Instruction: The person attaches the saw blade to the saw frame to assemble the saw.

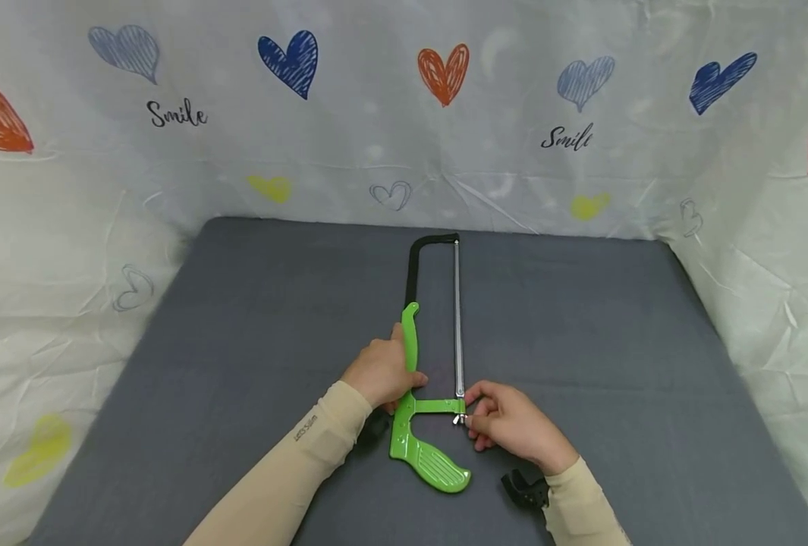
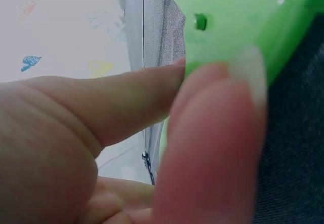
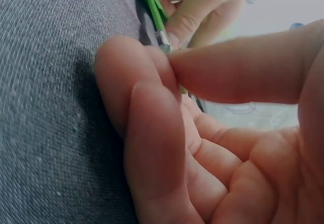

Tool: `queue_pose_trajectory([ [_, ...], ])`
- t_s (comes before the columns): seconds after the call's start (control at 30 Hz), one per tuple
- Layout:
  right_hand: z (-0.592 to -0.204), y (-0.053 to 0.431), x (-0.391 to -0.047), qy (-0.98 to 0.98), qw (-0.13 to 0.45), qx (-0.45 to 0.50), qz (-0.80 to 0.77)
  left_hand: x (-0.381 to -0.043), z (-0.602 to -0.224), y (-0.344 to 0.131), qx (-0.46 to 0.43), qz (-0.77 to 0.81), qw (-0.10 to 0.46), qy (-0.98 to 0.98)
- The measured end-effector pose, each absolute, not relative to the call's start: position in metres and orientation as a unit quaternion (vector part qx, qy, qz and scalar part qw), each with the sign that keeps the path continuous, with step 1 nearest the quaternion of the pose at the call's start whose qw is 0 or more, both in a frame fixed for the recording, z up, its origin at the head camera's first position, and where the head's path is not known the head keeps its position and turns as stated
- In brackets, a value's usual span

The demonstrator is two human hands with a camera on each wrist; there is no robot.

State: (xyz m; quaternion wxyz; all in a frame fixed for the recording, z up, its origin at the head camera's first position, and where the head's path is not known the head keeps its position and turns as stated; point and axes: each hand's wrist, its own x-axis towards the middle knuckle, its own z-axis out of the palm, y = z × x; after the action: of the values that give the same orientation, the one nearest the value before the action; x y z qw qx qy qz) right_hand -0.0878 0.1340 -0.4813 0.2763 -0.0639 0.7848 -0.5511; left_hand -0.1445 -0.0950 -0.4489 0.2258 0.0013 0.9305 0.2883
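A hacksaw (image 1: 438, 462) with a bright green handle and a black front bow lies on the grey table, its handle end toward me. Along its right side runs a thin silver blade (image 1: 457, 326). My left hand (image 1: 379, 371) grips the green frame above the crossbar; in the left wrist view a green frame part (image 2: 228, 26) sits beyond the fingers. At the crossbar's right end, my right hand (image 1: 513, 425) pinches a small silver wing nut (image 1: 457, 419) between thumb and fingers. Those fingers mostly hide the nut in the right wrist view.
The grey cloth-covered table (image 1: 602, 326) extends around the saw on both sides. Behind it hangs a white sheet (image 1: 499, 174) printed with hearts. A black strap piece (image 1: 525, 489) is at the right wrist.
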Motion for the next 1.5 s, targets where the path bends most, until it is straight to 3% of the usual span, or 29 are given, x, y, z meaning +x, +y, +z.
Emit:
queue_pose_trajectory([
  [0.3,-0.472,0.131,-0.082,0.805,0.255,-0.019,-0.536,-0.143,-0.447,-0.095,0.0,0.286,0.222,0.932],
  [0.57,-0.454,0.11,-0.064,0.944,0.081,-0.014,-0.318,-0.141,-0.447,-0.094,0.009,0.285,0.22,0.933],
  [0.8,-0.457,0.097,-0.065,0.965,0.01,-0.05,-0.259,-0.142,-0.444,-0.094,0.004,0.286,0.216,0.934],
  [0.93,-0.458,0.1,-0.069,0.959,0.037,-0.051,-0.276,-0.143,-0.442,-0.094,0.002,0.283,0.218,0.934],
  [1.27,-0.468,0.122,-0.074,0.863,0.209,-0.054,-0.457,-0.14,-0.447,-0.097,0.007,0.286,0.216,0.934],
  [1.5,-0.475,0.128,-0.076,0.848,0.198,-0.039,-0.489,-0.139,-0.45,-0.097,0.01,0.293,0.213,0.932],
])
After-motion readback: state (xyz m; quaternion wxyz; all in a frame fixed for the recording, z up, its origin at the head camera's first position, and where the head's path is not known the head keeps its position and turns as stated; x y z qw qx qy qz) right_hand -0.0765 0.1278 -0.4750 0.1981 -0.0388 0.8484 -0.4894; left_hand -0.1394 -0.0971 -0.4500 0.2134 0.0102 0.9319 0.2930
